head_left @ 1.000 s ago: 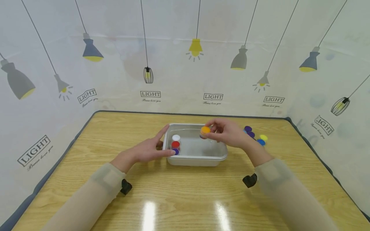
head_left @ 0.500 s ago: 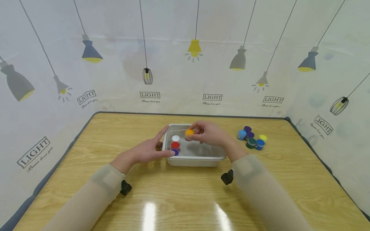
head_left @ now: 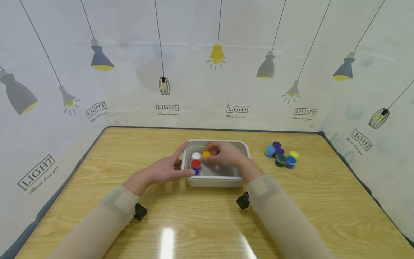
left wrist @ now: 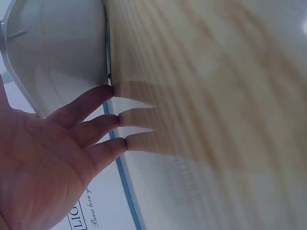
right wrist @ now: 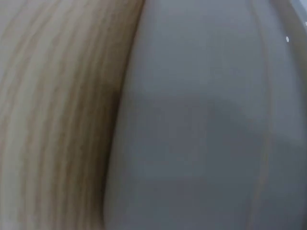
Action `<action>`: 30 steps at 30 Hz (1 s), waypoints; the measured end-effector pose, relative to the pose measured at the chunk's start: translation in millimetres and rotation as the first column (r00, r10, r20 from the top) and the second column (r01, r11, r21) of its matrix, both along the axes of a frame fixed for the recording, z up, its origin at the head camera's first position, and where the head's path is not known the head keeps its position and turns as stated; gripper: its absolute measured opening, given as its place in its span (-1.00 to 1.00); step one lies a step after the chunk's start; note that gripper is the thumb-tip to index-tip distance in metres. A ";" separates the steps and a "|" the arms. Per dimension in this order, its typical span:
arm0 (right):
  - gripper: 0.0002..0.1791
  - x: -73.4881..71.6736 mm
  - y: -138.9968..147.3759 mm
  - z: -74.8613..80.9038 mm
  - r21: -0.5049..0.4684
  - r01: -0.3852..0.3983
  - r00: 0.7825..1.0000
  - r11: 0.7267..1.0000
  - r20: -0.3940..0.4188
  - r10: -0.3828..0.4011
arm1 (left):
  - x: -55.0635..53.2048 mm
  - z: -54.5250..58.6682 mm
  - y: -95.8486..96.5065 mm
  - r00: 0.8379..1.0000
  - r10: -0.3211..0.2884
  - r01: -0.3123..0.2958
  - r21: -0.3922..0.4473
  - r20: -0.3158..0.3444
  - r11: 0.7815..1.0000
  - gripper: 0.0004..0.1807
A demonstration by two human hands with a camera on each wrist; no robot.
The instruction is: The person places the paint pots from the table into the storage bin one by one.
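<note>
My right hand (head_left: 225, 154) reaches into the white tray (head_left: 215, 182) and pinches a small paint pot with an orange lid (head_left: 206, 154) between thumb and fingers. Along the tray's left end stand pots with a white lid (head_left: 196, 155), a red lid (head_left: 195, 163) and a purple lid (head_left: 195, 171). My left hand (head_left: 161, 169) spreads over that end, index finger along the side rim and thumb lying across the front corner by the purple lid. In the left wrist view, three fairly straight fingers (left wrist: 98, 127) of it touch the table beside the tray wall.
Right of the tray, several paint pots stand grouped on the wooden table (head_left: 207, 223), among them light blue (head_left: 270, 151), dark green (head_left: 280, 160), blue (head_left: 290, 162) and yellow (head_left: 294, 155). The tray's outer wall (right wrist: 192, 120) fills much of the right wrist view. A printed backdrop borders the table.
My right hand has carried the orange-lidded pot leftward and down into the tray, beside the white- and red-lidded pots. The pots at the right came into fuller view. My left hand stayed put.
</note>
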State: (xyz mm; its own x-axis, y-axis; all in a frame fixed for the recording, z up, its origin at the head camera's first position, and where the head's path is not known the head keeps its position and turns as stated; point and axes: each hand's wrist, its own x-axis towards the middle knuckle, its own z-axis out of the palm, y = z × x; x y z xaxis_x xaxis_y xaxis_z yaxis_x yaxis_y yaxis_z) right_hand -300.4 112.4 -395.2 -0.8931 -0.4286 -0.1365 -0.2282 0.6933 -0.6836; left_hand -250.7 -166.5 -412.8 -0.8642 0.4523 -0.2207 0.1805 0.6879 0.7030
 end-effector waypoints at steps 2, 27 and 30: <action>-0.66 0.7 -1.7 -3.2 -0.002 0.001 1.000 1.000 0.017 -0.001 | 0.1 -0.2 0.3 1.000 0.003 -0.003 0.005 0.003 1.000 0.27; -0.63 4.8 -5.2 -5.9 0.005 0.048 0.997 0.999 0.059 -0.048 | 2.2 1.1 -0.8 1.000 -0.028 0.028 0.037 -0.005 0.999 0.26; -0.63 5.4 -4.5 -5.3 0.007 0.050 0.997 0.999 0.061 -0.050 | 2.4 1.1 -0.1 1.000 -0.026 0.026 0.034 -0.003 0.999 0.25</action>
State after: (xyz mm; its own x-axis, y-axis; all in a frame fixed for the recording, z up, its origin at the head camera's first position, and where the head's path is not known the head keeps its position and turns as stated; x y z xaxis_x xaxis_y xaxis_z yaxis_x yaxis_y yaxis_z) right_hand -295.0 108.0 -400.5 -0.9034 -0.3825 -0.1938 -0.1507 0.7064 -0.6916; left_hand -248.4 -166.5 -411.7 -0.8524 0.4821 -0.2024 0.2000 0.6583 0.7257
